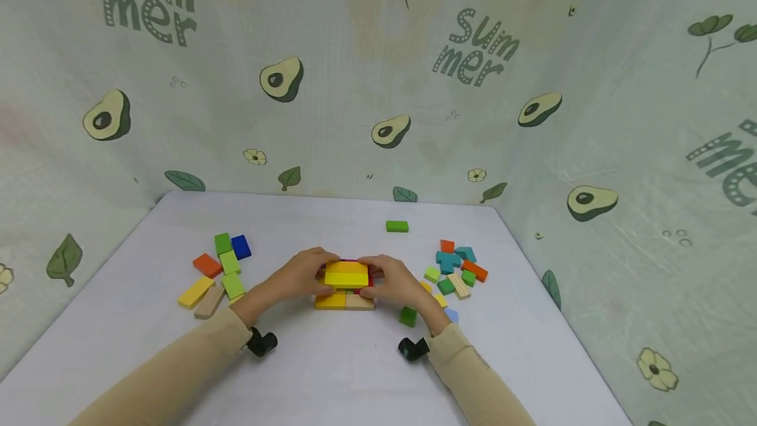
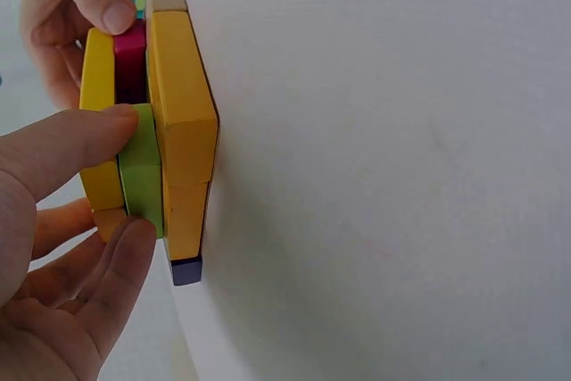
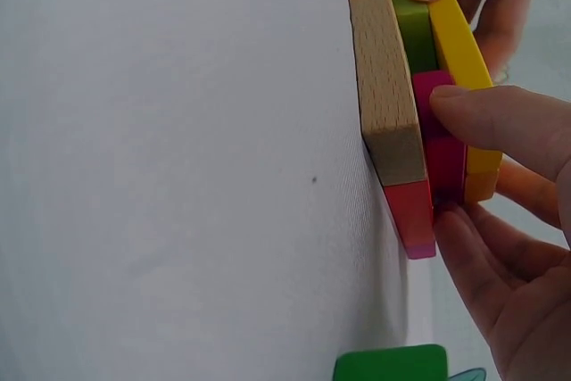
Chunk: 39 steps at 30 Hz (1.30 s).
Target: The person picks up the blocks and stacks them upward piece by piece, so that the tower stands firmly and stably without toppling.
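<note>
A small two-layer stack of wooden blocks stands mid-table between the two hands. Its bottom layer shows a yellow-orange block [image 1: 329,302] and a bare-wood block [image 1: 359,303] along the front. Bright yellow blocks [image 1: 346,279] lie across the top. My left hand [image 1: 303,276] pinches a light green block [image 2: 143,171] on the stack's left side, thumb in front and fingers behind. On the other side, my right hand [image 1: 394,280] holds magenta blocks [image 3: 445,167] between thumb and fingers. The stack's middle is hidden under the yellow top.
To the left lie loose blocks, among them a blue block [image 1: 240,246] and an orange block [image 1: 207,265]. Several small ones, including teal blocks [image 1: 447,260], are scattered at right. A green block [image 1: 397,226] lies behind the stack.
</note>
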Tool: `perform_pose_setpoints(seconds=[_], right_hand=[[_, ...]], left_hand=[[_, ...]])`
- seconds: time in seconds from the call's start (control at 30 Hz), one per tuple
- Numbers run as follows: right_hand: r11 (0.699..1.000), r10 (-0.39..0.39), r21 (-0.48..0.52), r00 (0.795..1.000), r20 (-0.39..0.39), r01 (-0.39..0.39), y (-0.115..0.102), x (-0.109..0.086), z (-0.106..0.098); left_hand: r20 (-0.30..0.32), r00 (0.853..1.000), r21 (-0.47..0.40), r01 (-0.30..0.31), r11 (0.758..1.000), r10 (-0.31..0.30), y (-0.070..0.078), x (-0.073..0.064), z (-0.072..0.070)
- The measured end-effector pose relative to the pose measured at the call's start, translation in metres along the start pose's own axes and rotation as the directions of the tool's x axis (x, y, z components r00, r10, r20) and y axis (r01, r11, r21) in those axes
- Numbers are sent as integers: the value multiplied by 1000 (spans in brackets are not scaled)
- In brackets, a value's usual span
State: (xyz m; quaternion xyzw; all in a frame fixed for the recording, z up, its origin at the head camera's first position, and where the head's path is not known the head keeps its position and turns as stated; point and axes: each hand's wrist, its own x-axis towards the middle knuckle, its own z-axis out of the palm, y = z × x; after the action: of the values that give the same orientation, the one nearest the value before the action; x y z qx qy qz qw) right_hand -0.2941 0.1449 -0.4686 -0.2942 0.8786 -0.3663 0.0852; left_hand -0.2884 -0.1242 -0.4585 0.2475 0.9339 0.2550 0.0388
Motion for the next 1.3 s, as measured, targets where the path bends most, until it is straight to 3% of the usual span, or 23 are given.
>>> perform_pose_setpoints(seconds=[0.57,0.73,0.87,1.13,1.3], right_hand=[[1000,-10,15,1000,1,10,0,0,3],[1000,3,3,1000,-2,-3,1,0,2],[1000,21,5,1000,-5,-21,0,0,1],[1000,17,18,1000,-1,-17,0,1,0],[1000,22,13,1000,3,-22,1,1,1]], left_hand=[[6,1000,-25,18,1000,-17,2,-3,-2],[15,1000,-34,19,999,-18,-3,-7,-11],[0,999,-38,33,999,-33,-18,-11,-27],[-100,990,15,99,995,-97,-65,-27,-68],[-100,984,56,154,987,-148,-99,-36,-87]])
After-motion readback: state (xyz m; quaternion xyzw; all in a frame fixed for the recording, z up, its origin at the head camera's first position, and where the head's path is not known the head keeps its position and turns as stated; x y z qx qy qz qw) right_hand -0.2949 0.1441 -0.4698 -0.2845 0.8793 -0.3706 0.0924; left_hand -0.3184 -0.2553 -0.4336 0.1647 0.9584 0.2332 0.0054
